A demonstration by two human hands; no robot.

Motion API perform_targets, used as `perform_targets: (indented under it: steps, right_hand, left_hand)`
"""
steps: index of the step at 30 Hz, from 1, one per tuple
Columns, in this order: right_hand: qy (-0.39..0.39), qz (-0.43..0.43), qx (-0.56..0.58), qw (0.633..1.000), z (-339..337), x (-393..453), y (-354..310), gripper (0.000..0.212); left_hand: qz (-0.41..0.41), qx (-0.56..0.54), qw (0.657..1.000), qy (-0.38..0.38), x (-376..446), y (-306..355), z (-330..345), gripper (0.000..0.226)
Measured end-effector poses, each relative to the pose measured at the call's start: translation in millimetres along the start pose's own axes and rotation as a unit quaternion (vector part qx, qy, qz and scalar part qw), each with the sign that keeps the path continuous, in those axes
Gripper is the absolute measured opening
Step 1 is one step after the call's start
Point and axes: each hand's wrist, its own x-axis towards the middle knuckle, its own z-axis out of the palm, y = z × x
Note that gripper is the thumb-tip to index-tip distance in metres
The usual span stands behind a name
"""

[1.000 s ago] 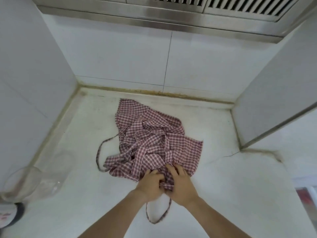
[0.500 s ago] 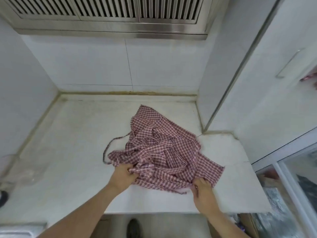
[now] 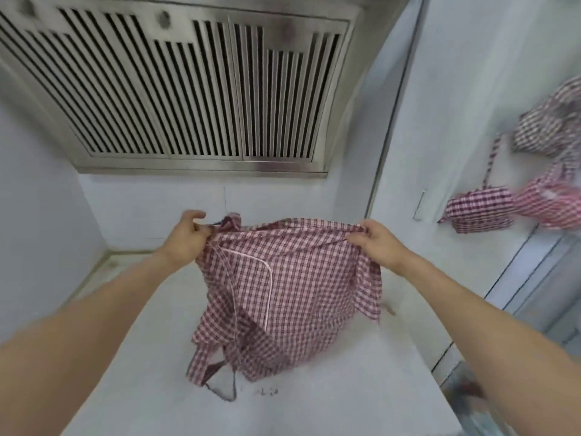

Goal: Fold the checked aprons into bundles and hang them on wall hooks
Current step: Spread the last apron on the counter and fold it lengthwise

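Observation:
A red-and-white checked apron [image 3: 292,297] hangs spread between my two hands above the white counter [image 3: 151,372]. My left hand [image 3: 185,239] pinches its top left corner. My right hand [image 3: 375,243] grips the top right corner. The apron's lower edge and a loose strap rest on the counter. A white-piped pocket shows on its front. On the wall at the right hang folded checked apron bundles: one low [image 3: 478,209], another beside it [image 3: 550,206] and one higher [image 3: 553,127], all blurred.
A steel range hood [image 3: 176,89] with slatted vents hangs overhead at the upper left. White tiled walls close in the counter at the left and back. A white panel [image 3: 446,105] stands to the right, with a glass-fronted frame below it.
Both hands have lifted the apron off the counter and pulled it apart, from a crumpled heap to a spread sheet. My view has tilted upward and to the right, revealing the hanging bundles.

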Motion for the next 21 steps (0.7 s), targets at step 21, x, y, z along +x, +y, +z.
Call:
perform_targets:
  steps: [21]
  right_hand:
    - [0.19, -0.046, -0.327, 0.925, -129, 24, -151, 0.011]
  left_hand:
    - [-0.017, -0.217, 0.959, 0.18, 29, 128, -133, 0.024]
